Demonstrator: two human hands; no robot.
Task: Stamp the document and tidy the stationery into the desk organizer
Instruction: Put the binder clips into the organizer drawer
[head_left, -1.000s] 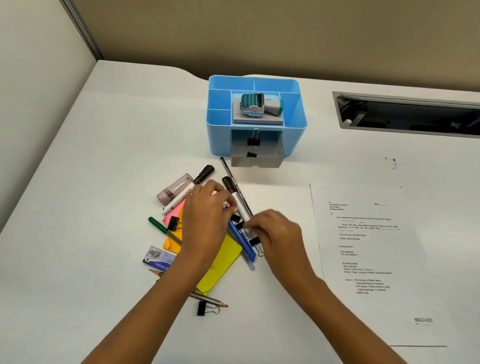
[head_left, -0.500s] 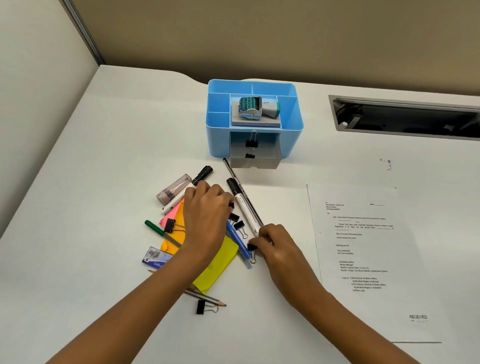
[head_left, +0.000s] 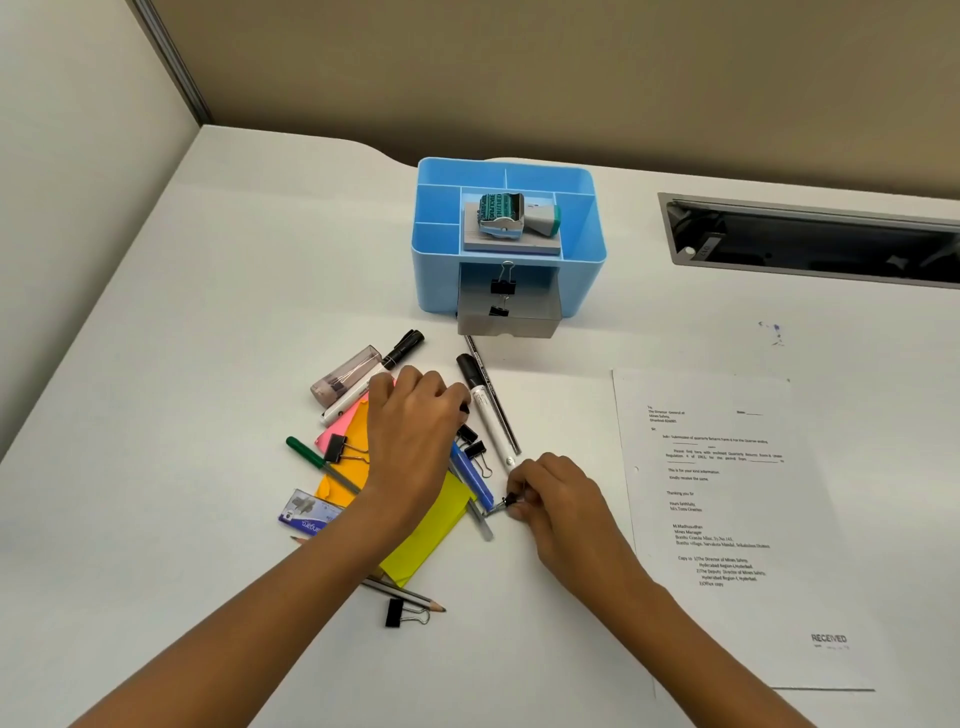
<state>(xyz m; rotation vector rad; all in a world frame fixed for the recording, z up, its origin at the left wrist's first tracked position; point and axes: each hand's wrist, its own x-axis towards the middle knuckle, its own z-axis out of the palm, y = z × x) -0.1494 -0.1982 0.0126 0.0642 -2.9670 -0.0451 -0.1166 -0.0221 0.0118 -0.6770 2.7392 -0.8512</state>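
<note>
As I look down over the white desk (head_left: 208, 312), my right hand (head_left: 558, 501) sits at the near end of the pens. Its thumb and forefinger pinch a small black binder clip (head_left: 510, 502) just beside the tip of the blue pen (head_left: 475, 480). My left hand (head_left: 410, 431) lies knuckles-up over the heap of sticky notes, fingers curled down. Something small and dark shows at the fingertips, next to the white marker (head_left: 483, 408), but I cannot tell whether I am gripping it. Two loose clips (head_left: 467, 433) lie between that hand and the marker, and a thin black pen (head_left: 501, 415) runs alongside the marker. Under my wrist are the yellow notes (head_left: 426, 540), with the orange notes (head_left: 348, 470) and pink notes (head_left: 337, 428) to their left. A clip with long handles (head_left: 336, 449) lies on these, just beside the green pen (head_left: 306, 452). A staple box (head_left: 309, 514) sits at the heap's left edge, with a pencil (head_left: 410, 595) and a lone clip (head_left: 400, 613) nearer me. Farther back on the left, a clear lead case (head_left: 345, 374) and a second marker (head_left: 395, 356) lie side by side.

Behind the heap stands the blue organizer (head_left: 431, 280), its grey drawer (head_left: 509, 325) open with two drawer clips (head_left: 503, 286) inside. The stamp (head_left: 511, 215) lies on its side on a grey pad (head_left: 511, 244) in the top middle compartment. The document (head_left: 727, 519) lies flat to my right, apart from the organizer, with RECEIVED printed near its lower right corner.
</note>
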